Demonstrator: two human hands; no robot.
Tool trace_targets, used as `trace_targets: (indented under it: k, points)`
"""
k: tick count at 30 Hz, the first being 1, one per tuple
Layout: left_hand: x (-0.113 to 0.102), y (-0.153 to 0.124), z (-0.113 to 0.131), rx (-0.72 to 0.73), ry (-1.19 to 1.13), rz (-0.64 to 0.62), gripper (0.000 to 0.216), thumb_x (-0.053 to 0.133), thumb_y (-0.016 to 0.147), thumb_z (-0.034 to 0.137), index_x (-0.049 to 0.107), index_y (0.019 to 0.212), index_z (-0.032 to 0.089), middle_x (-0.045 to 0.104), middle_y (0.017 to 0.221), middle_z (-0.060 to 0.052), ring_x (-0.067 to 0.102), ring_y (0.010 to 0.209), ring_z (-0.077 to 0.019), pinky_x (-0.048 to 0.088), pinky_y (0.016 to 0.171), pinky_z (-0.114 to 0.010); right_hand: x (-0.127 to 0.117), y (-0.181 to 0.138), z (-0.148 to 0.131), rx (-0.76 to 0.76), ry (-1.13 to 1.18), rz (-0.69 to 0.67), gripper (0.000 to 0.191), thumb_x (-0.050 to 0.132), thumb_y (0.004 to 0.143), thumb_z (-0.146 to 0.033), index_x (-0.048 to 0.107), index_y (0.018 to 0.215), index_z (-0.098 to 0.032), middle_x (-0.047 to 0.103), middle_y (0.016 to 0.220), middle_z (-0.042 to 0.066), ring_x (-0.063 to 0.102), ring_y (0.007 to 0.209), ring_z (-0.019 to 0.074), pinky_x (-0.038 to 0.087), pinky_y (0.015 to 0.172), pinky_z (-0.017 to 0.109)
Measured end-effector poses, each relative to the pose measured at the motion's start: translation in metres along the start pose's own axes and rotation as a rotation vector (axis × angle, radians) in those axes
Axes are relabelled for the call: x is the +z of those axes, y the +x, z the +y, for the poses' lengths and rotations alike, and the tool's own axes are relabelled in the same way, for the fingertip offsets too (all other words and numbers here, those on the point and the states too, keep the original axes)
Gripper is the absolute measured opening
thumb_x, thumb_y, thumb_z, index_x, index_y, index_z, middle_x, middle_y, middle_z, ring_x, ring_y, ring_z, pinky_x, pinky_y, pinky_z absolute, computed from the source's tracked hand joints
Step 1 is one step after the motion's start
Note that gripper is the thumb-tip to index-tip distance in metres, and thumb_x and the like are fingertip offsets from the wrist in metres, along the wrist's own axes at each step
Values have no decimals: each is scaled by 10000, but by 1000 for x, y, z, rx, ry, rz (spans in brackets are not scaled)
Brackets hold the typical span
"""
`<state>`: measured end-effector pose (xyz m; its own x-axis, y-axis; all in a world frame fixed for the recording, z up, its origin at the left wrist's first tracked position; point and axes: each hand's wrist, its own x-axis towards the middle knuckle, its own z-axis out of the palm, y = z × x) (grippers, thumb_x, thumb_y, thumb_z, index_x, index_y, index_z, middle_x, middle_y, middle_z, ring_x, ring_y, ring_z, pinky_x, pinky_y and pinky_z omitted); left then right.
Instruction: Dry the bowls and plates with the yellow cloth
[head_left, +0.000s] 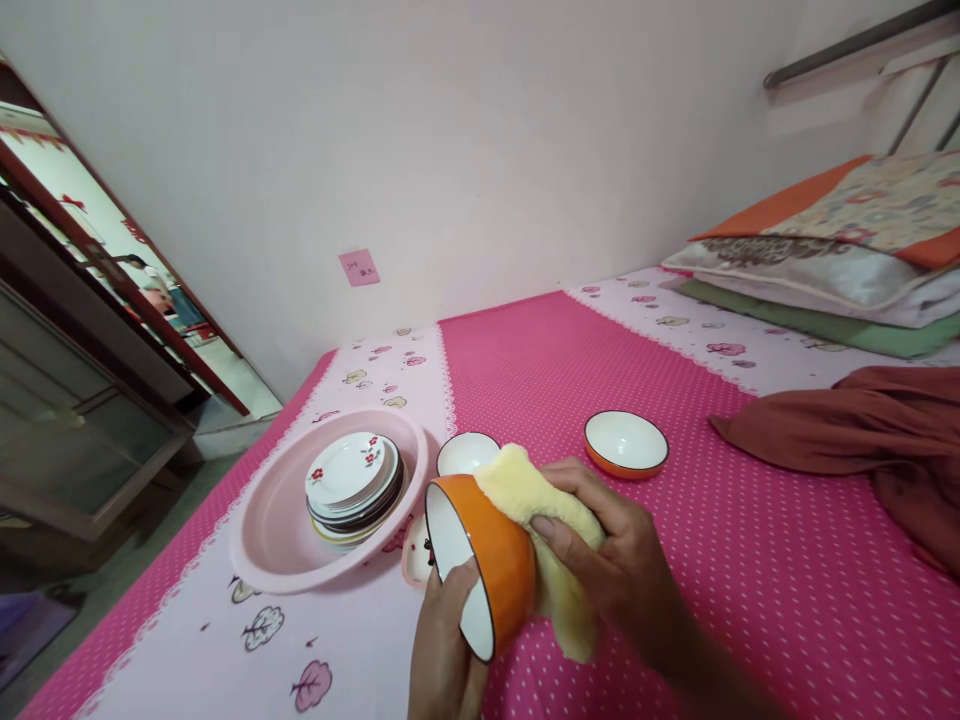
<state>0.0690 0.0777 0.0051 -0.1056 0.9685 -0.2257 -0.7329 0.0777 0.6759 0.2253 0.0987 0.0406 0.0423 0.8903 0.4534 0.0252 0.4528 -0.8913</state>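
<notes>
Bowl (506, 560), orange outside and white inside, tilts at the near middle, its rim pinched in the nearly closed left hand (444, 645). The right hand (626, 555), half curled, grips a yellow cloth (525, 490) against the orange outside. Left of these, a pink basin (271, 515) holds stacked plates (346, 474). Farther back stand a partly hidden bowl (463, 455) and, to its right, an orange-sided bowl (626, 442). Piled cushions (825, 262) lie far right, near a white wall (525, 150).

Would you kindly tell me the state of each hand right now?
Left hand: closed on the rim of the tilted orange bowl.
Right hand: holding the yellow cloth against the bowl's outside.
</notes>
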Motion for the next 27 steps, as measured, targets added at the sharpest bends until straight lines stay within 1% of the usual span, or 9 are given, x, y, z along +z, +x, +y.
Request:
trace_targets:
  k: [3, 5, 8, 11, 14, 17, 19, 22, 27]
  points:
    - [-1, -5, -2, -58, 68, 29, 807, 885, 780, 269, 559, 1516, 212, 788, 1217, -138, 750, 1123, -309, 560, 1045, -441, 2, 1, 4, 94, 22, 18, 259, 665, 955, -423, 727, 1111, -226, 757, 1024, 54, 711, 947, 252, 561, 757, 318]
    - [-4, -8, -3, -53, 183, 98, 841, 886, 781, 327, 529, 1534, 218, 789, 1205, -139, 742, 1142, -323, 556, 1043, -441, 2, 5, 7, 216, 151, -46, 325, 634, 984, -475, 727, 1171, -226, 783, 1029, 59, 735, 927, 261, 578, 745, 330]
    - [-8, -10, -4, 5, 351, 194, 830, 868, 803, 380, 513, 1537, 227, 800, 1147, -126, 734, 1157, -324, 551, 1040, -421, 1, 10, 12, 381, 359, -156, 426, 603, 994, -550, 723, 1231, -218, 805, 1062, 79, 761, 952, 289, 609, 807, 381]
    - [-9, -7, -4, 18, 343, 196, 830, 843, 822, 384, 486, 1554, 222, 796, 1144, -130, 748, 1119, -329, 565, 1011, -429, 1, 11, 20, 479, 296, -146, 472, 605, 967, -606, 758, 1181, -214, 797, 1149, 111, 740, 1086, 331, 610, 884, 423]
    - [-8, -4, -1, 72, 277, 183, 824, 815, 837, 362, 464, 1571, 239, 777, 1217, -128, 754, 1092, -315, 578, 982, -424, 4, 8, 29, 478, 169, -143, 448, 590, 968, -614, 787, 1076, -227, 790, 1165, 107, 713, 1135, 324, 596, 906, 405]
    - [-9, -2, 4, 106, 291, 247, 784, 785, 847, 340, 482, 1558, 208, 789, 1171, -128, 765, 1035, -302, 584, 959, -419, 7, 7, 35, 458, 209, -282, 456, 548, 1004, -591, 774, 1080, -202, 799, 1011, 76, 728, 1002, 291, 582, 852, 381]
    - [-9, -2, 7, 108, 331, 299, 728, 761, 853, 330, 523, 1524, 178, 797, 1113, -131, 769, 990, -304, 588, 943, -429, 8, 7, 36, 466, 241, -324, 469, 560, 1005, -586, 757, 1112, -174, 788, 930, 60, 721, 920, 272, 567, 806, 366]
    - [-9, -2, 10, 162, 434, 322, 642, 726, 866, 341, 590, 1466, 159, 786, 1133, -143, 749, 1027, -327, 586, 935, -443, 8, 9, 34, 442, 244, -259, 469, 600, 983, -588, 739, 1092, -154, 762, 892, 51, 695, 859, 253, 553, 779, 357]
    - [-13, 5, 10, 374, 713, 389, 568, 676, 893, 358, 640, 1412, 130, 731, 1266, -173, 673, 1174, -359, 527, 1022, -464, 6, 6, 21, 352, 167, -82, 406, 589, 999, -571, 696, 1027, -180, 689, 813, 20, 628, 737, 210, 494, 649, 306]
